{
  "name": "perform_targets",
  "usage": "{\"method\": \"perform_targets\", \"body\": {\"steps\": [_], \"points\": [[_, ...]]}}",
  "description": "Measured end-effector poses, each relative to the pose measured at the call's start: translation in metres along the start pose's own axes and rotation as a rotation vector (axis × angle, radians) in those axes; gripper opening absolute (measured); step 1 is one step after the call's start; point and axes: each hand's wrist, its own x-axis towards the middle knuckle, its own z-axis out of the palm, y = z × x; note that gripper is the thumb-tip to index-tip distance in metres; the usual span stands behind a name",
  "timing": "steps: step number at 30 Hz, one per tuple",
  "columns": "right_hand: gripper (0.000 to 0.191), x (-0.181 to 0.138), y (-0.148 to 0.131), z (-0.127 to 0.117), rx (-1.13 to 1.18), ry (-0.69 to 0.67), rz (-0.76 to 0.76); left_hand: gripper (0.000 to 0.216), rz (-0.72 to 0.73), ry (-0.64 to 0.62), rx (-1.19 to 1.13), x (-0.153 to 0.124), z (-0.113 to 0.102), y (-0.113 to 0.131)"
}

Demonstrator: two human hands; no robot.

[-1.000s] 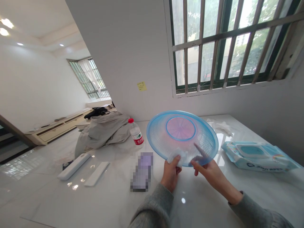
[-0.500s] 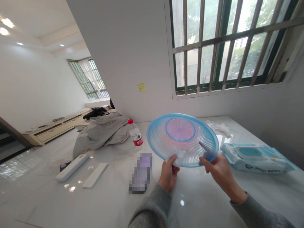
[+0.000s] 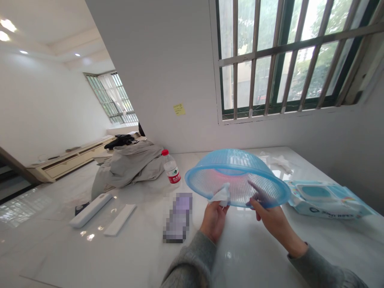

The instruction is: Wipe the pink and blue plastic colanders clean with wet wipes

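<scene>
Our left hand (image 3: 213, 221) pinches a white wet wipe (image 3: 222, 195) against a blue plastic colander (image 3: 237, 180). Our right hand (image 3: 270, 221), fingers spread, bears its tilted weight.

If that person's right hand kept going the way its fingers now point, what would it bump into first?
The right hand would most likely meet the ribbed blue plastic basket first: its fingers are at the basket's rim and point up into its wall, though depth is hard to judge here.

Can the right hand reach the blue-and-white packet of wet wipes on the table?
Probably yes, once it lets go: the right hand grips the translucent blue plastic basket, and the packet lies just beyond, with nothing else between.
</scene>
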Motion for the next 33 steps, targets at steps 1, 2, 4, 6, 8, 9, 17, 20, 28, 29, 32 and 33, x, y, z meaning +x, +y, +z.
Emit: {"method": "perform_targets", "body": {"steps": [1,2,4,6,8,9,17,20,28,29,32,33], "points": [[0.064,-0.001,0.001,0.002,0.005,-0.013,0.011,0.029,-0.005,-0.009,-0.02,0.0,0.001,0.001],[0.064,-0.002,0.003,0.003,0.011,-0.021,0.022,0.029,-0.016,-0.012,-0.041,0.0,0.001,0.001],[0.066,-0.004,0.005,0.005,0.026,-0.022,0.036,0.029,-0.038,-0.008,-0.078,0.0,0.001,0.001],[0.069,-0.004,0.007,0.006,0.05,-0.025,0.042,0.029,-0.043,-0.006,-0.104,0.0,0.001,0.001],[0.072,-0.003,0.009,0.006,0.056,-0.044,0.053,0.028,-0.036,-0.002,-0.123,-0.001,0.002,0.0],[0.073,-0.003,0.009,0.006,0.057,-0.058,0.063,0.027,-0.029,0.009,-0.13,-0.001,0.002,0.0],[0.08,-0.009,0.008,0.01,0.094,-0.225,0.127,0.025,0.027,0.133,-0.098,0.003,0.002,-0.003],[0.079,-0.01,0.008,0.01,0.079,-0.233,0.128,0.028,0.029,0.151,-0.078,0.005,0.0,-0.003],[0.07,-0.01,0.001,0.01,0.021,-0.134,0.064,0.029,0.023,0.075,-0.052,0.004,0.004,-0.002],[0.069,-0.01,0.0,0.008,0.01,-0.128,0.063,0.031,0.024,0.069,-0.052,0.003,0.005,-0.002],[0.066,-0.007,-0.003,0.004,0.0,-0.114,0.042,0.034,0.022,0.062,-0.051,0.003,0.004,0.0],[0.064,-0.006,-0.003,0.001,-0.002,-0.115,0.026,0.033,0.021,0.062,-0.049,0.003,0.004,0.001]]}}
